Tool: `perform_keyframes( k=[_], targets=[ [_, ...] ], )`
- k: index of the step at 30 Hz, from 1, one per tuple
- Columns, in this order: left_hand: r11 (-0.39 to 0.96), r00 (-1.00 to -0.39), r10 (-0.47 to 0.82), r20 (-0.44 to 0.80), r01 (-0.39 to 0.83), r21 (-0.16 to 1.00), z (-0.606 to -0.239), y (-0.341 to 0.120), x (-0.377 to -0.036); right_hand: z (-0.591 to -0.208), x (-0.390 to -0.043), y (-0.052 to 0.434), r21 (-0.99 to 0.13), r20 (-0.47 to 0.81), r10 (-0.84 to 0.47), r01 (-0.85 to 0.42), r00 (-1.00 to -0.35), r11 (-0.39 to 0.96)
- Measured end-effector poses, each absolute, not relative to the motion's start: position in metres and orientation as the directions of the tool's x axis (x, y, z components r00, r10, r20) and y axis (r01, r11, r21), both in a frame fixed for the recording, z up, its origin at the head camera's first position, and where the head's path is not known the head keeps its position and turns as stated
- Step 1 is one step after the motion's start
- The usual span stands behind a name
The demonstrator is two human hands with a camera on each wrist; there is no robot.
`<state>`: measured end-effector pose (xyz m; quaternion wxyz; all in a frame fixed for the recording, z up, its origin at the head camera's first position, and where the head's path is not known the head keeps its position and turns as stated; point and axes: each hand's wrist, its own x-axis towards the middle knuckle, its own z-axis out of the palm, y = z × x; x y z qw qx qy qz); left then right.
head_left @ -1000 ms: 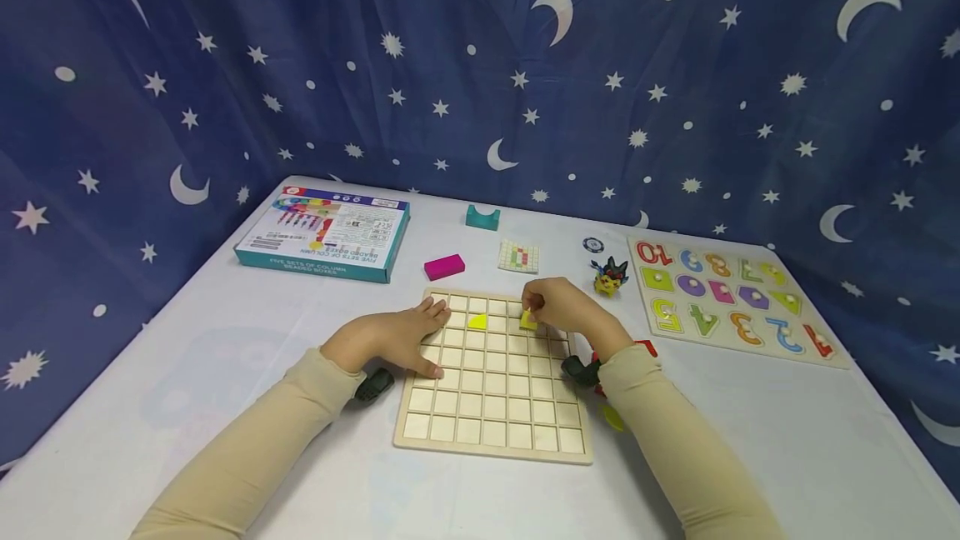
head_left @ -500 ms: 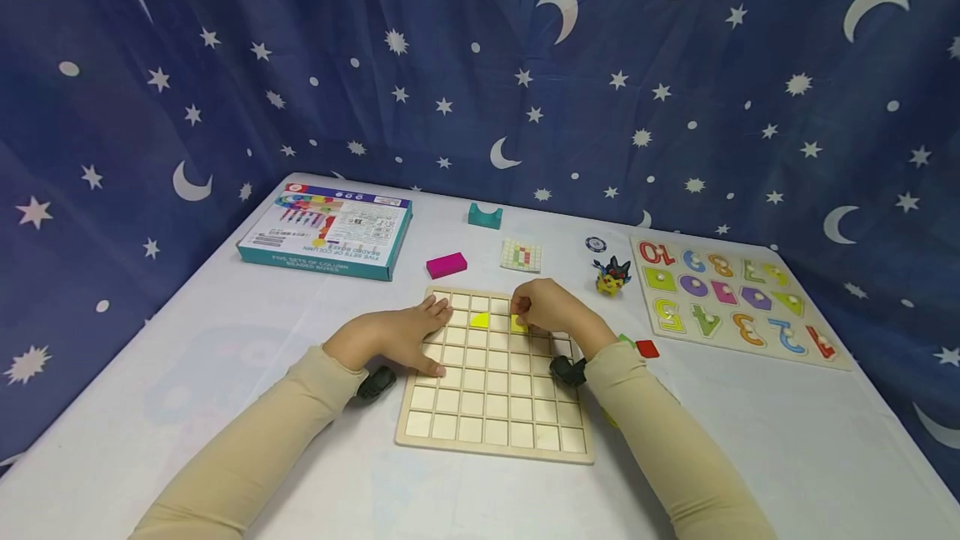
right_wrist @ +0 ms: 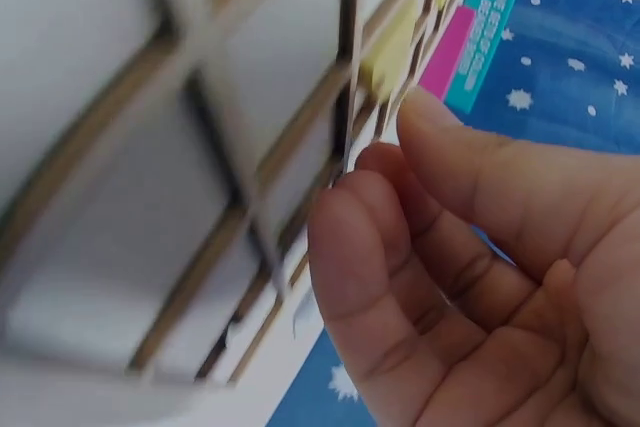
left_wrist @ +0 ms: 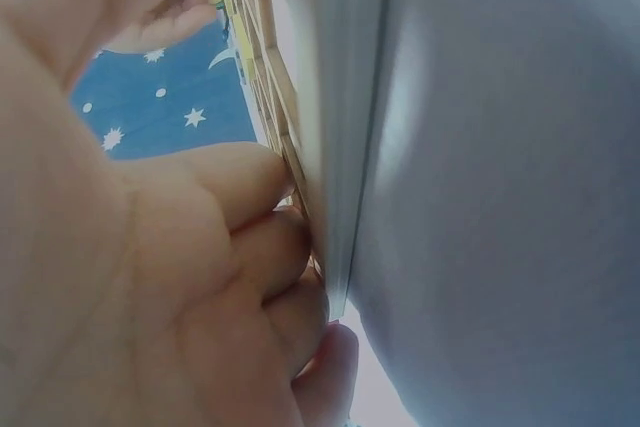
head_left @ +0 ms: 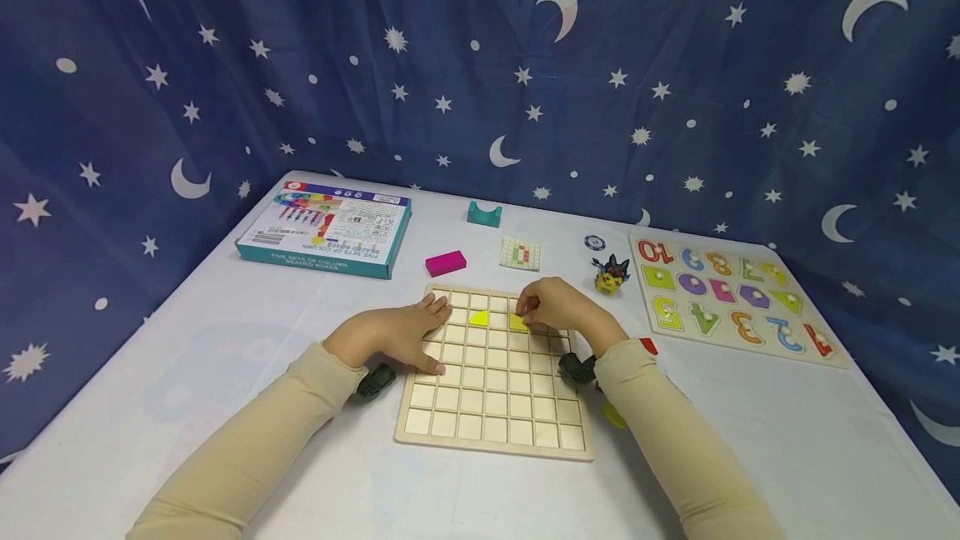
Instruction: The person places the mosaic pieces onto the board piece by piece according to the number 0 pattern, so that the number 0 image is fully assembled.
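A square wooden grid board lies on the white table. My left hand rests on its left edge with fingers and thumb spread; in the left wrist view the fingers lie along the board's side. Two yellow pieces with a curved side sit in the board's second row: a left yellow piece and a right yellow piece. My right hand is bent over the right one, partly covering it. The right wrist view shows that yellow piece in its cell, with my thumb tip right by it and the fingers loosely curled, nothing between them.
Beyond the board are a magenta block, a small patterned card and a teal arch block. A box stands back left. At right are a toy figure, a chip and a number puzzle. Colored pieces lie partly under the right forearm.
The right hand brought the right yellow piece leftward and down into a cell, then shifted slightly right, letting it go. The left hand stays on the board's edge.
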<state>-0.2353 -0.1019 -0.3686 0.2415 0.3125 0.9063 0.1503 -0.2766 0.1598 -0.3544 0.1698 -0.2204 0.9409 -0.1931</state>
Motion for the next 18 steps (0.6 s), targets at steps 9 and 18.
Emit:
perform_keyframes(
  k=[9,18],
  targets=[
    [0.756,-0.685,0.642,-0.344,0.493,0.431,-0.368,-0.102,-0.235,-0.349,-0.273,0.197,-0.415,-0.241,-0.448,-0.326,-0.861,0.85],
    [0.755,-0.689,0.643,-0.335,0.496,0.429,-0.371,-0.102,-0.237,-0.35,-0.265,0.233,-0.399,-0.246,-0.406,-0.29,-0.88,0.87]
  ],
)
